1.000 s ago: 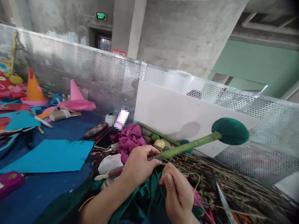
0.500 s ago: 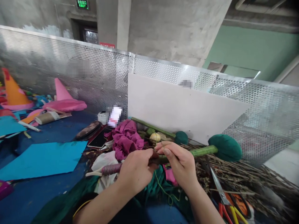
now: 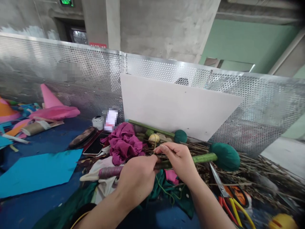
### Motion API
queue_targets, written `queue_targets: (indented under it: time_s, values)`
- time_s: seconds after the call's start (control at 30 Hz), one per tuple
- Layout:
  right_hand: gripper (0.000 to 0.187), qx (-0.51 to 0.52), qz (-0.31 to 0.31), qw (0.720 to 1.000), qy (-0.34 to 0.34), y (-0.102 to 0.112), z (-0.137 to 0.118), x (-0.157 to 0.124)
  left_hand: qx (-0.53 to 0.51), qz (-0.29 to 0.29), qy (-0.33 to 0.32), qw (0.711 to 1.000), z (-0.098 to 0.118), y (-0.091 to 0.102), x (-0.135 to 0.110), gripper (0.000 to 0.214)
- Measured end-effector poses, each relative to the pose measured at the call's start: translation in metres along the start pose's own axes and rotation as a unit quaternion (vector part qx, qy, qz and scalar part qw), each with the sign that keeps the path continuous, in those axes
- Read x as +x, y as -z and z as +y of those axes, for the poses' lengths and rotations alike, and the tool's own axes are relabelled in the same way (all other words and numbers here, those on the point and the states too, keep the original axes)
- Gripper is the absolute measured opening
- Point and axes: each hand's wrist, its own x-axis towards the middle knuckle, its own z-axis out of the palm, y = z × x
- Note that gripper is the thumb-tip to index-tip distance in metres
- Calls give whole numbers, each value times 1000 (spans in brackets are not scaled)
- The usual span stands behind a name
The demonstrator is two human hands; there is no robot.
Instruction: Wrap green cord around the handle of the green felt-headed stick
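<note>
A stick [image 3: 204,158] wrapped in green, with a padded dark green ball [image 3: 225,156] at its right end, lies across in front of me. My left hand [image 3: 138,175] is closed around its darker left part. Over the stick, my right hand [image 3: 182,160] has thumb and fingers pinched on a thin yellow-green thread [image 3: 155,144]. Loose thread also hangs below the hands over dark green cloth [image 3: 183,198]. To the left of my left hand lies a spool-like rod wound with purple thread [image 3: 111,172]. My fingers hide part of the stick.
Scissors [image 3: 221,183] with red and yellow handles lie at right by dry twigs [image 3: 254,165]. Magenta cloth [image 3: 126,143], a phone [image 3: 94,146] and a blue sheet [image 3: 40,171] are to the left. Behind stand a white board [image 3: 176,105] and a perforated metal screen [image 3: 95,73].
The view has shifted slightly to the right. My right fingers have closed together near the thread, which now stands up from the stick. My left hand still holds the stick.
</note>
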Motion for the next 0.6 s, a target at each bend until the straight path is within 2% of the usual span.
queue_targets:
  time_s: [0.13,0.33,0.47,0.6]
  values:
    - [31,12,-19,998,-66,3,-2,3,53,52,-81,994,-1,-7,-2,30]
    - [29,17,-18,996,-86,2,2,5,64,166,-208,962,-6,-11,-1,30]
    - [30,34,-30,996,-79,7,2,6,66,196,-227,952,-12,-10,2,29]
    - [32,4,-27,997,-67,33,0,6,62,194,-188,961,-25,-2,5,28]
